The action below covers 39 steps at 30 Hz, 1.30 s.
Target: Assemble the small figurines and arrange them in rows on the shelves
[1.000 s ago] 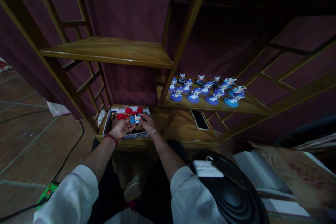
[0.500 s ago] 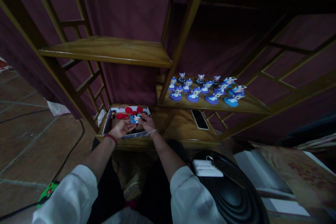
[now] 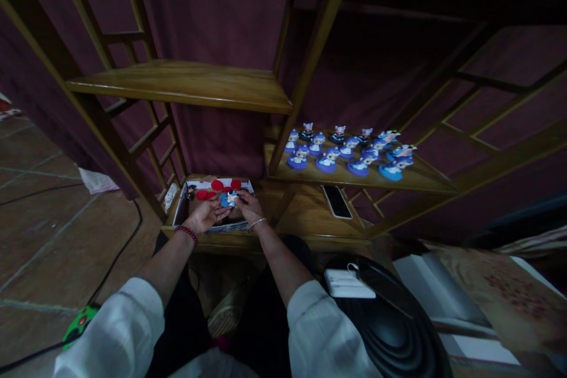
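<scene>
A small blue-and-white figurine (image 3: pixel 229 198) is held between both hands over an open box (image 3: pixel 179 212) on the low shelf. My left hand (image 3: pixel 204 215), with a red bead bracelet at the wrist, grips its blue base side. My right hand (image 3: pixel 250 208), wearing a silver bangle, has its fingertips on the figurine's other side. Inside the box are several red discs (image 3: pixel 217 185) and a small dark figure (image 3: pixel 191 191) at the left end. The hands hide part of the box's contents.
On the raised shelf (image 3: pixel 420 180) at right stand several purple, blue and black figurines (image 3: pixel 328 159). A phone (image 3: pixel 336 202) lies on the lower board. A wooden shelf (image 3: pixel 181 84) juts out above the box. A white object (image 3: pixel 349 283) rests on a black stool (image 3: pixel 390 331).
</scene>
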Each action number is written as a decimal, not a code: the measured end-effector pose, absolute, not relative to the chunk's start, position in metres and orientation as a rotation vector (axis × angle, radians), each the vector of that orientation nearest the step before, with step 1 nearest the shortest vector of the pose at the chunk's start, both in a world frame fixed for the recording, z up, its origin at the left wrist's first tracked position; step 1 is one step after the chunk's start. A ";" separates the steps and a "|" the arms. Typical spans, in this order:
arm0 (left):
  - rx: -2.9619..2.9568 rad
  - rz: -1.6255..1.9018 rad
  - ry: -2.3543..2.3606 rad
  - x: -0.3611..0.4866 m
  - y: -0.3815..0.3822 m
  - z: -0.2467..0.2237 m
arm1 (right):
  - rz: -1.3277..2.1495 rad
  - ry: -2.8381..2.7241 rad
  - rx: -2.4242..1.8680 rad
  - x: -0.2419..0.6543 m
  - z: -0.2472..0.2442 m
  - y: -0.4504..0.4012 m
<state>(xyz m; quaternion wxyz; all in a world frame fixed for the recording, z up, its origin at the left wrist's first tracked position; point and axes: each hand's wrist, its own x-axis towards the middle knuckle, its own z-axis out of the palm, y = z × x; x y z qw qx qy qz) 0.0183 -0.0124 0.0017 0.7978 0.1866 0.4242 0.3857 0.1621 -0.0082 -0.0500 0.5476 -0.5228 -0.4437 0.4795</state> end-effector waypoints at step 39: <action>0.411 0.871 0.840 0.014 -0.011 -0.007 | 1.067 -1.102 -1.135 0.163 -0.043 -0.014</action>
